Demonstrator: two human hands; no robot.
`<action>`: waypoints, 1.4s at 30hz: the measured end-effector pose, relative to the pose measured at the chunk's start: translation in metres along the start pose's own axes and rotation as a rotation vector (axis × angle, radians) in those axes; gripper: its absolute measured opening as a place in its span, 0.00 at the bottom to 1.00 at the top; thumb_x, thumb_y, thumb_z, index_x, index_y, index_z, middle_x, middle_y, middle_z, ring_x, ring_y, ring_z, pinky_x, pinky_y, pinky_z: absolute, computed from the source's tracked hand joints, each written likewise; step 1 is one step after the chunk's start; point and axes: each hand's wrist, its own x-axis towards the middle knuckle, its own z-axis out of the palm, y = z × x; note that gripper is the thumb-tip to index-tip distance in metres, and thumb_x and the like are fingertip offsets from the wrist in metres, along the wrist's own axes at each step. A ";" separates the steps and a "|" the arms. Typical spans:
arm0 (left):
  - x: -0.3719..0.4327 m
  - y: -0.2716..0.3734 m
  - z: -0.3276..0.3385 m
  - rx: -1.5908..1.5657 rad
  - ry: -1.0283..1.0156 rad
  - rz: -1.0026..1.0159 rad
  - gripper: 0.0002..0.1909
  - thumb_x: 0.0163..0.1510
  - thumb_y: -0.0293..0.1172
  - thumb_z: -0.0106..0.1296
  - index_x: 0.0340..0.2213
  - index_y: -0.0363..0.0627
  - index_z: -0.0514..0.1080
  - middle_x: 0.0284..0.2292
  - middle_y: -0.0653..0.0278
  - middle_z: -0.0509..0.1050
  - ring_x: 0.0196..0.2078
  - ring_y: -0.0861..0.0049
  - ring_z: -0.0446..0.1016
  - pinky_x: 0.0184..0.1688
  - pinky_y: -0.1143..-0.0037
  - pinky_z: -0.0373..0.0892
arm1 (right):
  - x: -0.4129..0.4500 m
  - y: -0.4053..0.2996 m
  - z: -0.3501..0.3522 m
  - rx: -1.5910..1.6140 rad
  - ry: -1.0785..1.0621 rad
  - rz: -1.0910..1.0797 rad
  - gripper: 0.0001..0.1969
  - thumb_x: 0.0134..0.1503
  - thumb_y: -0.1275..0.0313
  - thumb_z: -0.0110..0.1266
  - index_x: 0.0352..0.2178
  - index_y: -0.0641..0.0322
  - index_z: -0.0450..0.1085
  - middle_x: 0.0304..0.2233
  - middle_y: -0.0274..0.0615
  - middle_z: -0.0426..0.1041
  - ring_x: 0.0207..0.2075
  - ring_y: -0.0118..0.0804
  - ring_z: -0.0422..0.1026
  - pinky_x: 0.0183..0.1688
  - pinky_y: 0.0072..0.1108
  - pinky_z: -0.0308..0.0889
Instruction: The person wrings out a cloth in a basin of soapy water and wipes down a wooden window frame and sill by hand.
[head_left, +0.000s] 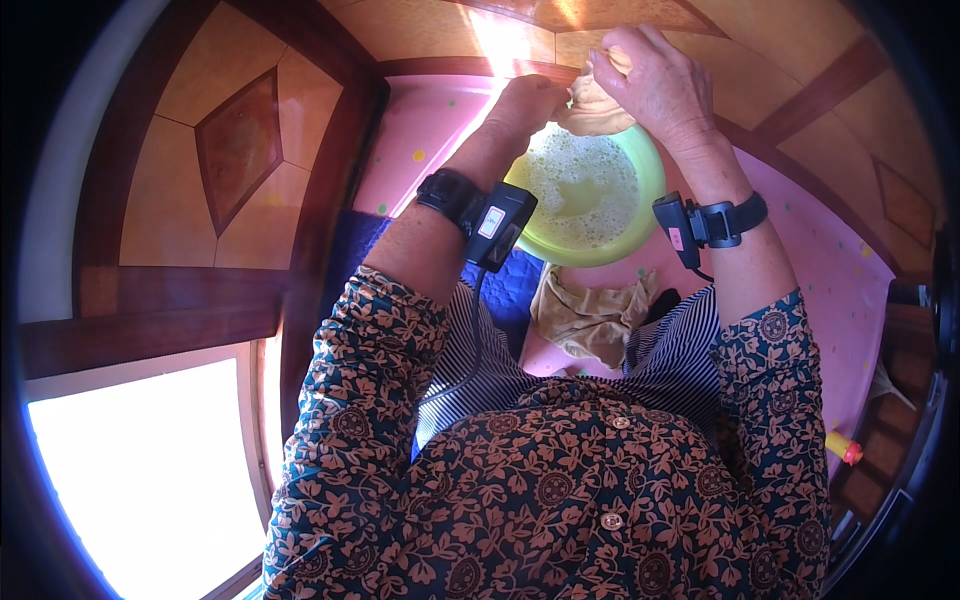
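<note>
Both hands are raised at the far rim of a light green plastic basin (652, 176), which holds foamy, cloudy water (589, 187). My right hand (660, 86) grips a bunched tan cloth (596, 109) from the right and above. At the cloth's left edge, my left hand (531, 105) pinches it with curled fingers. The cloth hangs over the far part of the basin; whether it touches the water cannot be told. Another tan cloth (589, 311) lies crumpled between the person's legs, nearer than the basin.
A pink dotted sheet (810, 247) lies under the basin, with a blue quilted cloth (510, 292) to the left. Something dark (664, 306) sits beside the crumpled cloth. Wooden panels (232, 157) stand left and beyond. A small yellow and red object (844, 448) lies at the right edge.
</note>
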 end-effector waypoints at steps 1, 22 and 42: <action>-0.001 0.000 0.001 0.030 0.011 0.014 0.12 0.50 0.35 0.49 0.34 0.40 0.70 0.29 0.66 0.72 0.32 0.80 0.69 0.32 0.78 0.64 | 0.000 0.001 -0.001 -0.003 0.000 0.002 0.09 0.47 0.60 0.54 0.27 0.51 0.69 0.29 0.34 0.71 0.29 0.43 0.72 0.31 0.30 0.68; -0.002 0.005 0.002 -0.014 -0.017 -0.013 0.14 0.49 0.37 0.51 0.35 0.40 0.70 0.33 0.65 0.72 0.37 0.77 0.69 0.36 0.76 0.66 | 0.003 0.007 0.001 -0.033 -0.017 -0.001 0.09 0.47 0.59 0.54 0.27 0.50 0.69 0.27 0.33 0.70 0.28 0.43 0.72 0.30 0.30 0.68; -0.004 0.013 0.008 -0.002 0.128 0.231 0.16 0.48 0.31 0.50 0.39 0.38 0.69 0.35 0.63 0.72 0.37 0.79 0.68 0.39 0.77 0.64 | 0.002 0.012 0.006 -0.134 -0.090 -0.019 0.12 0.47 0.55 0.54 0.29 0.48 0.69 0.27 0.33 0.70 0.29 0.43 0.72 0.29 0.33 0.68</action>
